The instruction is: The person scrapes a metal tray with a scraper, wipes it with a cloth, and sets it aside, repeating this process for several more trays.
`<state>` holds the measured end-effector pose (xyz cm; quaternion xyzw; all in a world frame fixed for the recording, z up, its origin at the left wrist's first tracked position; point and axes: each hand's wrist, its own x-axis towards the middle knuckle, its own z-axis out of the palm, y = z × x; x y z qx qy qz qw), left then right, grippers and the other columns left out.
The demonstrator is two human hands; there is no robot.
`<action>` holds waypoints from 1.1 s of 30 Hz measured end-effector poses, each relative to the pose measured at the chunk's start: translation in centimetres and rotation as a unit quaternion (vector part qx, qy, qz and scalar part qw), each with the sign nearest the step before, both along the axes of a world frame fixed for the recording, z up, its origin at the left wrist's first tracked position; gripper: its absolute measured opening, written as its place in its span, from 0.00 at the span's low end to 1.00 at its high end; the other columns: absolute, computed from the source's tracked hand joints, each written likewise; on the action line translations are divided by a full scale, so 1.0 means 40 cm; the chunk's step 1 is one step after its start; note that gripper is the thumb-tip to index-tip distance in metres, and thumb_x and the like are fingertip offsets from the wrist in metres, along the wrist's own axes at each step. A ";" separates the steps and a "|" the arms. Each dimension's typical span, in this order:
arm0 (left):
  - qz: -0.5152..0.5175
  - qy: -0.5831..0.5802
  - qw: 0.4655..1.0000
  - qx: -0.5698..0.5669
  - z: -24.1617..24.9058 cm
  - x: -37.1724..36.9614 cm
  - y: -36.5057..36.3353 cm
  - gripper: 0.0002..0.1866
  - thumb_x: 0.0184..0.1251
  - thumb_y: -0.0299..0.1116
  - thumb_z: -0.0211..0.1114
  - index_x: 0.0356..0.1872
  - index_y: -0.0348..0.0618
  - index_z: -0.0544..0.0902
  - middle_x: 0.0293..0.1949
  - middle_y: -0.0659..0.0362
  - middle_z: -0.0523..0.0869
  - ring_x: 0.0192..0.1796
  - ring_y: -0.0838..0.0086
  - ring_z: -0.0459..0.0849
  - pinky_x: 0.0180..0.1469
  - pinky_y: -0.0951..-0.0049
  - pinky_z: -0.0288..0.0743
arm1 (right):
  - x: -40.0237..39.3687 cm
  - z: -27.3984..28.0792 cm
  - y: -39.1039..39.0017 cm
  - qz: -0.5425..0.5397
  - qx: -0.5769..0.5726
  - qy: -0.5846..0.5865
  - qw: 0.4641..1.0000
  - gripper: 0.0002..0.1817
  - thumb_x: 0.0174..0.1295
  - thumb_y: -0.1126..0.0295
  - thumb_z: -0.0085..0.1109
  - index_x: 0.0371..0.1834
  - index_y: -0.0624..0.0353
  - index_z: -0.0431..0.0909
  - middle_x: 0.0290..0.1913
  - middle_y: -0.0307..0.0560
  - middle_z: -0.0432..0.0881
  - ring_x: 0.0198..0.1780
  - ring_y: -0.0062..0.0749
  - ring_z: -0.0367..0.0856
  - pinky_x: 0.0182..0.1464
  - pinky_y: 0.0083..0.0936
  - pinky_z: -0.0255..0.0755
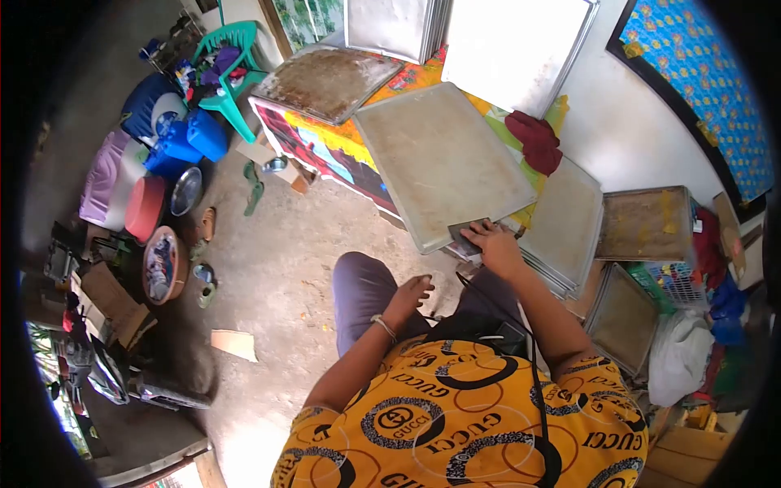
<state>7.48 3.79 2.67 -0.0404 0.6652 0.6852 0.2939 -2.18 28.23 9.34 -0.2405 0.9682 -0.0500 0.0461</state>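
A large metal baking tray (443, 159) with a worn, brownish surface lies tilted across the cloth-covered table, its near corner toward my knees. At that corner my right hand (488, 244) presses a dark grey flat piece (464, 233) against the tray's surface, fingers over it. The piece's exact kind does not show. My left hand (412, 296) hovers over my lap, short of the tray, with loosely bent fingers and nothing in it. A crumpled maroon cloth (534, 142) lies by the tray's right edge.
A stained tray (325, 81) lies at the table's far left; stacked trays (394, 28) stand behind. More trays (561, 220) lean at my right, near a plastic basket (679, 285). Left are a green chair (228, 89), blue jugs (187, 145) and a basin (165, 264).
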 end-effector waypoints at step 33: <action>0.113 -0.016 0.942 0.315 -0.033 -0.117 -0.026 0.13 0.75 0.41 0.52 0.47 0.42 0.74 0.45 0.55 0.83 0.44 0.72 0.82 0.46 0.71 0.77 | 0.049 0.103 -0.113 0.104 0.016 -0.038 0.994 0.26 0.57 0.74 0.49 0.60 0.39 0.74 0.61 0.42 0.76 0.63 0.43 0.72 0.60 0.36 0.68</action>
